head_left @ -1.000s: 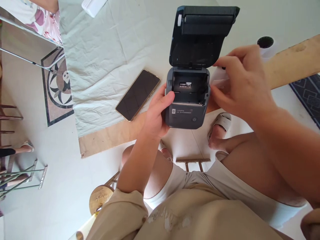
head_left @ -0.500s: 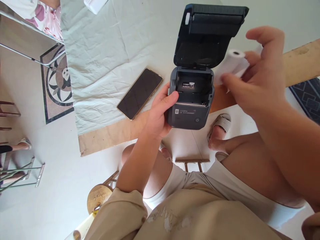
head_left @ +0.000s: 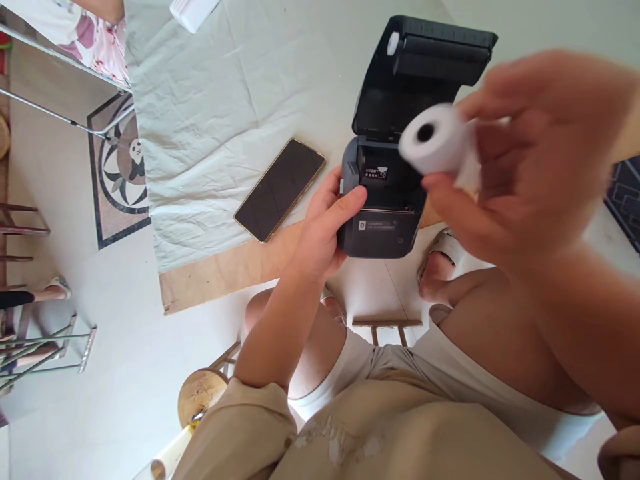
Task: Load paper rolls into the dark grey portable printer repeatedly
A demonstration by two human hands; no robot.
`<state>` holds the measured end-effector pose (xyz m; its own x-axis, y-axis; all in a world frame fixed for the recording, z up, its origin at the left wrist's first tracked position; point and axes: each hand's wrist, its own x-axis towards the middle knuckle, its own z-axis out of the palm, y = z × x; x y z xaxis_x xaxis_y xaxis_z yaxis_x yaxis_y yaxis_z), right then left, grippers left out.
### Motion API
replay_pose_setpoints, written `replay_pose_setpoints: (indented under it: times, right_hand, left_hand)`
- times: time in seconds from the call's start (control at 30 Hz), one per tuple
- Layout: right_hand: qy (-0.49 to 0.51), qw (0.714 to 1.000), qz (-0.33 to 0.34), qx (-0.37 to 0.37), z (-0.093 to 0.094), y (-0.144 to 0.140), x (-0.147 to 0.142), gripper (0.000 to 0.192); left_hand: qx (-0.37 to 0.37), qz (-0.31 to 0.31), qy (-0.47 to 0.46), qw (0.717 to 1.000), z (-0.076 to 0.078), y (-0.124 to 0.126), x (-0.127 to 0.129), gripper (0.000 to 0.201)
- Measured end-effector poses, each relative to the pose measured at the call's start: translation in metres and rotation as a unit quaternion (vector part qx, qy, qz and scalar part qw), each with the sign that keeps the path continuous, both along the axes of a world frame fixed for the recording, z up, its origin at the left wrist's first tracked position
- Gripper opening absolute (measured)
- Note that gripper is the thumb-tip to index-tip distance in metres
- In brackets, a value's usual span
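A small dark grey printer (head_left: 383, 227) stands at the near edge of the table with its lid (head_left: 425, 73) swung up and its paper bay bare. My left hand (head_left: 327, 230) grips the printer's left side. My right hand (head_left: 525, 147), blurred and close to the camera, holds a white paper roll (head_left: 433, 140) above and just right of the open bay, its dark core hole facing me.
A black phone (head_left: 280, 189) lies face up left of the printer on a pale green cloth (head_left: 200, 120) over the wooden table (head_left: 225, 270). A white object (head_left: 193, 10) sits at the far edge. Another person's floral sleeve (head_left: 100, 40) shows top left. A round stool (head_left: 200, 393) stands below.
My right hand has lifted the paper roll from beside the printer's right side up toward the camera and turned its end to face me. My left hand keeps its grip on the printer.
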<state>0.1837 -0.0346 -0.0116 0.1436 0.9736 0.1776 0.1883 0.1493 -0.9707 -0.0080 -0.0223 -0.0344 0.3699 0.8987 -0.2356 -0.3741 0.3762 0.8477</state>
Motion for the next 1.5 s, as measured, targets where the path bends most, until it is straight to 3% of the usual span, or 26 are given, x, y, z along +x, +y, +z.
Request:
replay_pose_setpoints:
  times: [0.1, 0.2, 0.4, 0.6, 0.73, 0.87, 1.03, 1.17, 1.27, 1.4, 1.5]
  right_hand:
    - [-0.2, 0.971, 0.018, 0.129, -0.006, 0.001, -0.008, 0.03]
    - [-0.324, 0.929, 0.005, 0.18, -0.011, 0.003, -0.009, 0.018]
    - [-0.304, 0.913, 0.012, 0.271, -0.013, 0.003, -0.006, 0.016]
    - [-0.308, 0.882, 0.085, 0.346, -0.015, -0.008, -0.014, 0.015]
    - [-0.297, 0.897, 0.11, 0.308, -0.013, -0.01, -0.011, 0.012]
    - [-0.234, 0.928, 0.026, 0.289, -0.006, -0.004, 0.007, 0.004]
    - [-0.142, 0.97, -0.044, 0.19, -0.009, 0.004, 0.022, 0.045]
    - [-0.043, 0.987, -0.012, 0.156, -0.013, 0.006, 0.019, 0.036]
    - [-0.068, 0.991, 0.013, 0.116, -0.014, 0.005, 0.016, 0.028]
    - [-0.142, 0.984, 0.111, 0.003, -0.022, 0.009, 0.015, 0.052]
    - [-0.17, 0.977, 0.128, -0.007, -0.031, 0.013, 0.015, 0.059]
  left_hand:
    - [0.002, 0.001, -0.003, 1.0, 0.0, 0.0, -0.001, 0.04]
    - [0.007, -0.004, -0.005, 1.0, 0.0, -0.001, -0.001, 0.038]
    - [0.01, -0.008, 0.0, 1.0, 0.001, -0.003, 0.0, 0.036]
    - [0.029, 0.0, 0.0, 1.0, -0.001, -0.003, -0.001, 0.035]
    - [0.035, -0.006, 0.038, 0.999, -0.002, -0.002, -0.003, 0.051]
    - [0.049, 0.005, 0.051, 0.997, -0.006, -0.002, -0.004, 0.066]
    - [0.07, -0.014, 0.058, 0.996, -0.008, -0.004, -0.005, 0.068]
    - [0.066, -0.025, 0.061, 0.996, -0.007, -0.004, -0.007, 0.068]
    - [0.064, -0.023, 0.059, 0.996, -0.005, -0.004, -0.006, 0.072]
    - [0.068, 0.003, 0.049, 0.996, -0.002, -0.007, 0.0, 0.07]
    - [0.068, 0.005, 0.029, 0.997, -0.004, -0.006, 0.001, 0.064]
